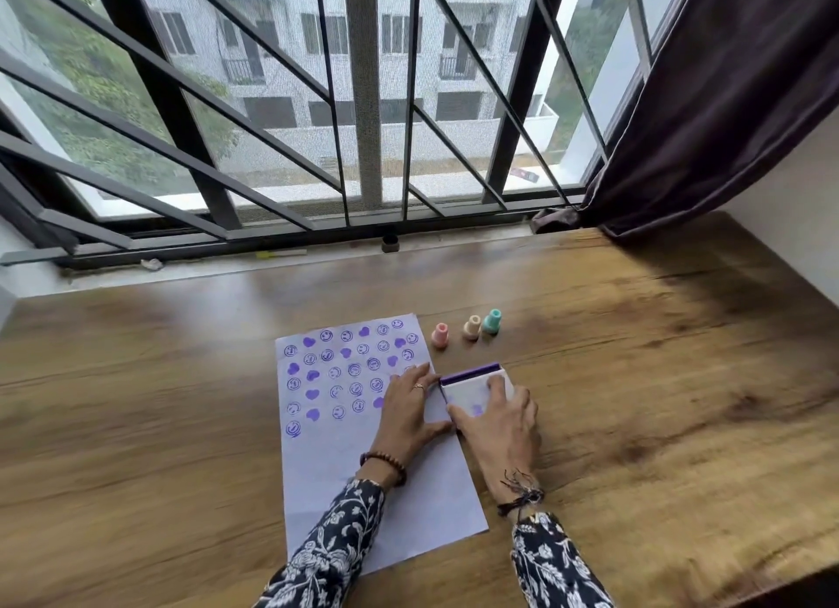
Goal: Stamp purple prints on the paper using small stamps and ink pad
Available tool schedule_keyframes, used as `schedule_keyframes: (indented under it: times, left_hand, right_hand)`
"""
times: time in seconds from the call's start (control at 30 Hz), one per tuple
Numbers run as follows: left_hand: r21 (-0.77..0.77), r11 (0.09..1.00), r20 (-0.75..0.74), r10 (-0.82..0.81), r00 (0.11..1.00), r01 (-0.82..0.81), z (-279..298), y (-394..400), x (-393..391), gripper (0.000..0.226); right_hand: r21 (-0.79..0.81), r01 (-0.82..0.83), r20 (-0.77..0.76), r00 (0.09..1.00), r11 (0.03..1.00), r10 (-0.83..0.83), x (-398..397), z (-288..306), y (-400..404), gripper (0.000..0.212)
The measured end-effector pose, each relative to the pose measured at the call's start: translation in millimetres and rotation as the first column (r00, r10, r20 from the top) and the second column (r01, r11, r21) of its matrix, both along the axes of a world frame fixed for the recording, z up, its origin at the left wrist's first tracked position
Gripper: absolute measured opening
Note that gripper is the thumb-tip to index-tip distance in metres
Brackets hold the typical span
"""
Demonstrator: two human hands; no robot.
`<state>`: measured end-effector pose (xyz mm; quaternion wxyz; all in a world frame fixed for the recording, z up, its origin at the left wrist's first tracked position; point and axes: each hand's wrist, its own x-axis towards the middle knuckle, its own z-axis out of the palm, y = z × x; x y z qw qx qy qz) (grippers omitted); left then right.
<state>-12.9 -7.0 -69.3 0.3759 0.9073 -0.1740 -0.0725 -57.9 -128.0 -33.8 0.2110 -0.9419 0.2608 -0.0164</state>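
— How far along was the sheet?

— The paper (358, 430) carried purple faces and hearts across its upper half; the lower half was bare, so roughly half remained, I judged.

— And the hands?

— Both were on the ink pad (472, 387), at the paper's three o'clock edge. The right hand (497, 421) lay flat over its lid, grasping it; the left hand (406, 410) pinched its near corner (opening or closing, I couldn't tell).

— The stamps?

— The pink stamp (440, 335), cream stamp (472, 327) and teal stamp (492, 321) stood upright at twelve o'clock of the pad, untouched. Nothing blocked them on the table (635, 380).
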Motion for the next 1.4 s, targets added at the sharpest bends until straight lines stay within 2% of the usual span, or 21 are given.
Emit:
schedule_keyframes:
  times: [0.27,0.37,0.43,0.47,0.53,0.6,0.77,1.1,1.17,1.23,1.33,1.4]
  left_hand:
    - [0.012,1.000,0.011,-0.011,1.000,0.011,0.8,0.7,-2.8,0.079]
    - [-0.016,0.999,0.051,0.040,0.998,-0.040,0.0,-1.4,-5.5,0.072]
    - [-0.002,0.999,0.051,0.043,0.998,-0.043,-0.2,-2.5,-5.3,0.074]
    - [0.003,0.999,0.042,0.047,0.998,-0.047,-0.2,-2.6,-4.8,0.077]
    - [-0.019,0.998,0.024,0.064,0.998,-0.063,0.0,-2.1,-3.6,0.081]
    - [-0.040,0.997,0.031,0.066,0.997,-0.065,0.3,-1.6,-3.4,0.078]
    - [0.042,0.998,0.069,0.048,0.996,-0.051,-1.8,-3.4,-3.1,0.070]
    - [0.226,0.968,0.062,0.101,0.993,-0.112,-4.0,-13.9,3.6,0.071]
    - [0.275,0.958,0.061,0.071,0.996,-0.085,-0.6,-14.2,5.6,0.075]
    - [0.269,0.960,0.076,0.065,0.995,-0.083,1.4,-9.7,4.4,0.076]
    - [0.212,0.971,0.178,0.073,0.981,-0.111,0.0,2.7,-10.4,0.065]
    - [0.174,0.973,0.227,0.111,0.968,-0.152,0.9,7.5,-21.3,0.057]
  right_hand:
    - [-0.041,-0.004,0.038,0.999,0.999,0.005,5.6,-1.6,1.7,0.068]
    - [-0.067,-0.029,0.067,0.997,0.997,0.034,3.0,-2.7,-2.1,0.064]
    - [0.031,-0.023,0.149,0.989,0.999,0.018,-1.2,-6.0,-9.7,0.053]
    - [0.158,-0.007,0.222,0.975,0.987,-0.029,-3.5,-7.7,-15.2,0.045]
    - [0.467,0.012,0.327,0.927,0.884,-0.185,-7.5,-10.0,-27.4,0.037]
    - [0.647,0.005,0.324,0.904,0.762,-0.280,-9.4,-10.2,-36.9,0.038]
    - [0.716,0.012,0.302,0.896,0.698,-0.325,-4.9,-16.0,-42.9,0.039]
    - [0.746,0.062,0.296,0.861,0.663,-0.413,13.9,-20.7,-47.1,0.034]
    - [0.737,0.077,0.281,0.869,0.672,-0.407,14.0,-16.4,-45.1,0.035]
    - [0.659,0.091,0.293,0.883,0.747,-0.366,10.7,-13.8,-41.7,0.037]
    - [0.276,0.019,0.439,0.887,0.961,-0.144,-0.4,-7.4,-24.4,0.036]
    - [0.029,-0.142,0.469,0.876,0.989,0.112,-6.9,-6.3,-4.4,0.030]
